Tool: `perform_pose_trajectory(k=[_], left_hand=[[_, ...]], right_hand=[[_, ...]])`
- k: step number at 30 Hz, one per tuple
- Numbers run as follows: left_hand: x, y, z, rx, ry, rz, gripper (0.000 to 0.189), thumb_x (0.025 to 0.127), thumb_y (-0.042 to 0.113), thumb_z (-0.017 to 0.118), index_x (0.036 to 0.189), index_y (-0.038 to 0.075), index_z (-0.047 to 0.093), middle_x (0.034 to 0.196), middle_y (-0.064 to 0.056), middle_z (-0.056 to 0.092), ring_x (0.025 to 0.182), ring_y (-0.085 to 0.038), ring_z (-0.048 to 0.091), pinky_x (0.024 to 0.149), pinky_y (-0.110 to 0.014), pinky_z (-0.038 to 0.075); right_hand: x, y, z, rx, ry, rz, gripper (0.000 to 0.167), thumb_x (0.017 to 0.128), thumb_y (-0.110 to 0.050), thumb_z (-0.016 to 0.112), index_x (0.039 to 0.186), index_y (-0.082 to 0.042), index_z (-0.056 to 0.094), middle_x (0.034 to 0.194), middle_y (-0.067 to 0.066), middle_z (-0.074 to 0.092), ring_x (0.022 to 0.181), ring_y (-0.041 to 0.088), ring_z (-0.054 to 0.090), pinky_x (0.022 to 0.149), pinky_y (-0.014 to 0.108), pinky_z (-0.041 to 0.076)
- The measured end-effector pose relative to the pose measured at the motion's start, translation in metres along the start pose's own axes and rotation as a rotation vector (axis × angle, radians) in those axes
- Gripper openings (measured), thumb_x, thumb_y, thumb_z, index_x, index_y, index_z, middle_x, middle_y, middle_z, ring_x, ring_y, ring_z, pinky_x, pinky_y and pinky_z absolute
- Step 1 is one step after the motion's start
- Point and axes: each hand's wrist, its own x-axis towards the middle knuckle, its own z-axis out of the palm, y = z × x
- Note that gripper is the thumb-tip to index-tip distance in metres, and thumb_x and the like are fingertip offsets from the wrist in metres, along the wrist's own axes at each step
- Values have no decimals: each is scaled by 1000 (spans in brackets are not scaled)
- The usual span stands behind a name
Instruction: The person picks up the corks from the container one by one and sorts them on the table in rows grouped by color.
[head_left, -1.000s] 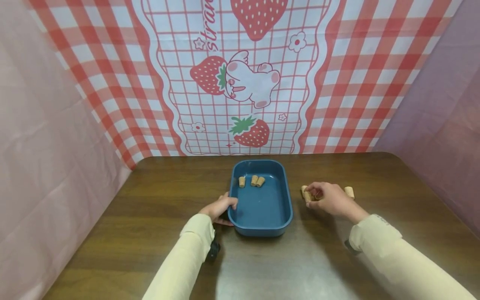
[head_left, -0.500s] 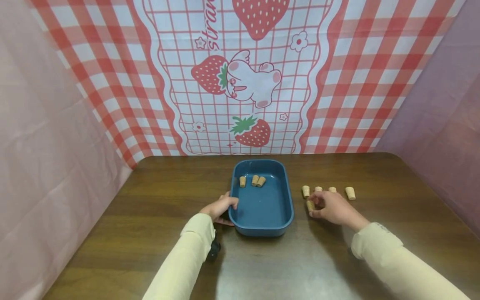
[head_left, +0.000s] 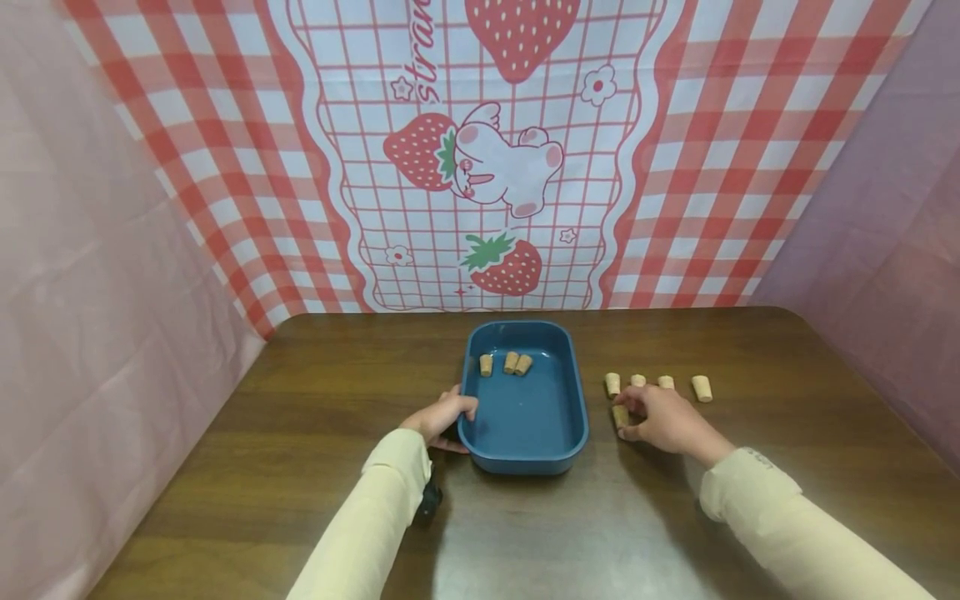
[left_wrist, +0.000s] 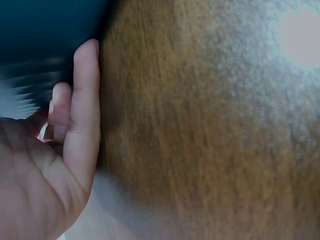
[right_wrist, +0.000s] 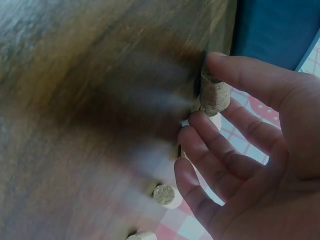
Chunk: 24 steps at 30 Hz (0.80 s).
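In the head view my left hand [head_left: 438, 417] grips the left wall of a deep blue rectangular dish [head_left: 522, 463], thumb over the rim and fingers along the outside. The left wrist view shows those fingers [left_wrist: 82, 115] low against the dish, close over the tabletop. To the right of the dish, my right hand [head_left: 663, 421] pinches a tapered cork stopper [head_left: 620, 417] between thumb and index finger. That cork [right_wrist: 215, 95] stands upright at the fingertips in the right wrist view. Three corks [head_left: 512, 362] lie inside the dish, towards its far end.
Behind the right hand, several more corks [head_left: 702, 388] form a row on the brown wooden table [head_left: 360, 358]; the hand partly covers the middle ones. A red-and-white strawberry cloth [head_left: 495, 200] hangs along the table's far edge. Pink fabric [head_left: 112, 292] closes off the left side.
The right hand has drawn slightly nearer the person with its cork, uncovering corks in the row behind. My left hand and the dish have stayed in place.
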Motion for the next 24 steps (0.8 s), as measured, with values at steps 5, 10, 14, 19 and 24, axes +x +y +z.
perform_pose_trajectory(k=[5, 10, 14, 19, 24], left_hand=[[0, -1, 0, 4, 0, -1, 98, 68, 13, 48, 161, 6, 17, 149, -19, 19, 122, -38, 45, 77, -45, 63], [1, -1, -1, 3, 1, 1, 98, 68, 13, 48, 161, 6, 17, 149, -19, 18, 121, -38, 45, 76, -45, 63], [2, -2, -1, -3, -1, 2, 99, 68, 13, 48, 161, 6, 16, 149, -19, 18, 120, -37, 46, 75, -44, 63], [2, -1, -1, -6, -2, 3, 99, 67, 13, 48, 161, 6, 17, 149, -19, 18, 120, -37, 46, 75, -44, 63], [2, -1, -1, -3, -7, 0, 98, 68, 13, 48, 161, 6, 16, 150, -19, 17, 121, -38, 45, 76, -44, 63]], right_hand=[[-1, -1, -1, 6, -9, 6, 39, 73, -13, 87, 107, -2, 71, 87, 6, 61, 81, 24, 57, 71, 46, 53], [-1, -2, -2, 5, -12, 4, 40, 73, -13, 87, 107, -1, 70, 87, 6, 62, 81, 24, 58, 71, 46, 53], [-1, -2, -2, 3, -15, 14, 40, 73, -13, 87, 108, -1, 71, 88, 6, 62, 82, 25, 58, 73, 47, 53], [-1, -2, -2, 8, -14, 13, 40, 74, -13, 87, 108, 0, 70, 89, 7, 64, 85, 26, 59, 75, 49, 54], [-2, 0, -1, 3, -4, -1, 38, 75, -13, 85, 107, 0, 70, 88, 6, 63, 83, 24, 58, 74, 46, 53]])
